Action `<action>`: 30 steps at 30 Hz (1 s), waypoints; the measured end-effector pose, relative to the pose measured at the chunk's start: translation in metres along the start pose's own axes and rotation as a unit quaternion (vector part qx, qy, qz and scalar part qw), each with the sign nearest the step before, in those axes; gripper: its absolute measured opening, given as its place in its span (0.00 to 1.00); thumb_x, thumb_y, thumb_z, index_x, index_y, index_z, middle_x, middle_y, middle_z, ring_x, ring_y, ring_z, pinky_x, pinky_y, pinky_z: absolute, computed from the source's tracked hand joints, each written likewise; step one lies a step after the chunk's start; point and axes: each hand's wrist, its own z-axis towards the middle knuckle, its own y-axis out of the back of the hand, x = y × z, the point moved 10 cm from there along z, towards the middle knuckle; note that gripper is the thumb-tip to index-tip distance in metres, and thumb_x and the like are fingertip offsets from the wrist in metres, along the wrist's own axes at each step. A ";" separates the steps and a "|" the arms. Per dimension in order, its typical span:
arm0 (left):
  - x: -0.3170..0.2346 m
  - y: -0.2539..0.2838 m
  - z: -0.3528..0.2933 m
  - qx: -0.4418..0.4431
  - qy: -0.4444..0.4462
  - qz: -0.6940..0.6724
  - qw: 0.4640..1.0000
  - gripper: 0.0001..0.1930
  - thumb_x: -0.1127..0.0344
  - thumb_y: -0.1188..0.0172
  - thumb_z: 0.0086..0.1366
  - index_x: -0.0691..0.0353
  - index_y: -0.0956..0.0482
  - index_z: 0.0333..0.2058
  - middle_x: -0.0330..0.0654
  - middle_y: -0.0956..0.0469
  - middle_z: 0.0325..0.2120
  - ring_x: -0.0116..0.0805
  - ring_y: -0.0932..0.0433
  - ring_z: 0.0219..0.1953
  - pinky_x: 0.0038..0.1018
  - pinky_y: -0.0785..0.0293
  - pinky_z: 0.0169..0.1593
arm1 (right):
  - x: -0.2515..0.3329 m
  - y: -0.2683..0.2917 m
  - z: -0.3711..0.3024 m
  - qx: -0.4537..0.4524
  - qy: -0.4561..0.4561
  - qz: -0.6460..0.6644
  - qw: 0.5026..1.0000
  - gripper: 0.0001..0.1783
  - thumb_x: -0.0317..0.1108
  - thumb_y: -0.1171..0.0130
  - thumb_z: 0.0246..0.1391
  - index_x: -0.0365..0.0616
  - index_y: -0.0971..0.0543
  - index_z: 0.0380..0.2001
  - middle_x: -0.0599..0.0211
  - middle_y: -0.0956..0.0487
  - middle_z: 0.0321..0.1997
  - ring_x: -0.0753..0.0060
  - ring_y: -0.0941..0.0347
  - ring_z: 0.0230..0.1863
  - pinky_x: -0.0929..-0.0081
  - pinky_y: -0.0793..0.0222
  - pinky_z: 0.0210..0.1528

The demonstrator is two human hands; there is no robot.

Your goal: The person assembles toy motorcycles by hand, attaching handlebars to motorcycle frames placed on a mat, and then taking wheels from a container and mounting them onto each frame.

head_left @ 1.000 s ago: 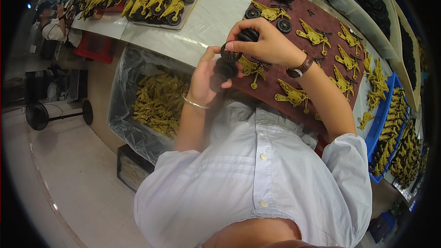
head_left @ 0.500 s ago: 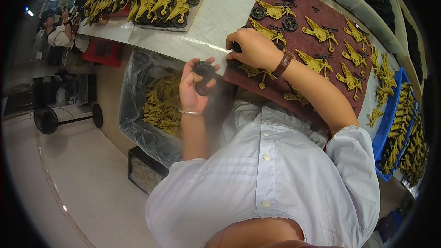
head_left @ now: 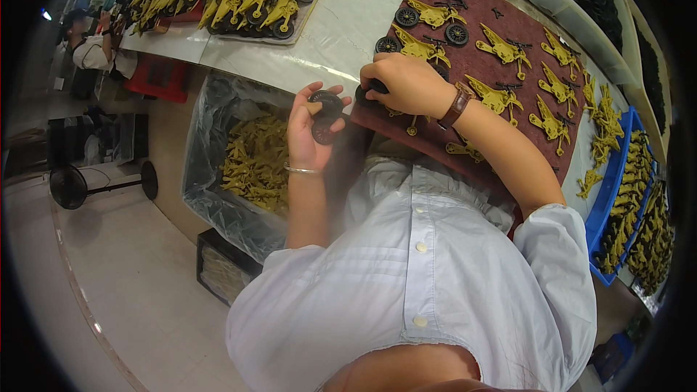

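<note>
We are holding at least 2 black toy wheels [head_left: 326, 105] in our left hand [head_left: 308, 138], its fingers half curled around them, near the edge of the white table [head_left: 348, 22]. With our right hand [head_left: 412, 86] we are pinching a mostly hidden dark round piece [head_left: 378, 86], fingers bent toward the thumb, above the maroon mat's [head_left: 475, 11] left edge. Yellow toy motorbike frames [head_left: 501, 49] are lying to its right.

a white table [head_left: 347, 20] bears a maroon mat [head_left: 528, 20] with black wheels [head_left: 456, 34] and yellow frames [head_left: 501, 49].
</note>
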 end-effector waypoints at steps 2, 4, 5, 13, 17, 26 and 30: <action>0.002 -0.003 0.000 -0.003 0.013 -0.013 1.000 0.19 0.69 0.57 0.62 0.64 0.36 0.53 0.58 0.31 0.51 0.49 0.28 0.48 0.26 0.32 0.28 | -0.001 0.005 0.001 -0.025 -0.002 0.016 1.000 0.12 0.41 0.37 0.46 0.44 0.20 0.29 0.55 0.20 0.31 0.53 0.23 0.38 0.60 0.28 0.38; 0.002 -0.010 -0.003 -0.005 0.025 -0.025 0.999 0.19 0.67 0.57 0.63 0.64 0.36 0.53 0.57 0.31 0.51 0.46 0.27 0.47 0.26 0.32 0.28 | 0.005 0.015 0.001 -0.039 0.008 0.191 0.981 0.14 0.43 0.36 0.46 0.43 0.19 0.30 0.55 0.21 0.29 0.53 0.23 0.34 0.62 0.29 0.36; 0.003 -0.020 -0.006 0.023 0.030 -0.030 0.999 0.19 0.64 0.58 0.65 0.64 0.36 0.53 0.53 0.30 0.49 0.40 0.27 0.43 0.25 0.33 0.28 | 0.010 0.016 -0.001 -0.039 0.009 0.191 0.981 0.14 0.43 0.36 0.46 0.43 0.19 0.30 0.55 0.21 0.29 0.53 0.23 0.34 0.62 0.29 0.36; 0.022 -0.069 -0.008 0.111 0.028 -0.059 0.992 0.21 0.53 0.66 0.71 0.63 0.36 0.51 0.41 0.27 0.39 0.30 0.26 0.36 0.25 0.31 0.26 | 0.027 0.022 -0.026 -0.130 0.039 0.121 0.983 0.11 0.37 0.35 0.47 0.42 0.21 0.30 0.58 0.23 0.29 0.57 0.26 0.33 0.66 0.31 0.36; 0.027 -0.080 -0.011 0.081 0.050 -0.029 0.995 0.20 0.54 0.66 0.71 0.61 0.35 0.51 0.42 0.26 0.38 0.30 0.26 0.35 0.23 0.32 0.25 | 0.016 0.033 -0.033 -0.094 -0.007 0.232 0.968 0.09 0.33 0.37 0.47 0.42 0.22 0.30 0.58 0.22 0.30 0.56 0.24 0.33 0.65 0.28 0.37; 0.023 -0.048 -0.018 0.066 0.018 0.128 0.989 0.16 0.73 0.56 0.62 0.65 0.36 0.50 0.48 0.26 0.39 0.35 0.25 0.34 0.19 0.35 0.23 | -0.002 0.030 -0.076 -0.061 0.001 0.087 0.994 0.09 0.31 0.36 0.47 0.43 0.23 0.32 0.58 0.23 0.30 0.52 0.26 0.34 0.63 0.31 0.36; 0.029 -0.042 -0.023 0.071 0.042 0.126 0.989 0.19 0.76 0.59 0.58 0.65 0.37 0.51 0.51 0.27 0.41 0.38 0.26 0.37 0.21 0.34 0.25 | -0.008 0.014 -0.077 -0.026 -0.088 0.002 0.996 0.08 0.34 0.37 0.47 0.45 0.24 0.30 0.62 0.25 0.34 0.54 0.26 0.41 0.60 0.30 0.39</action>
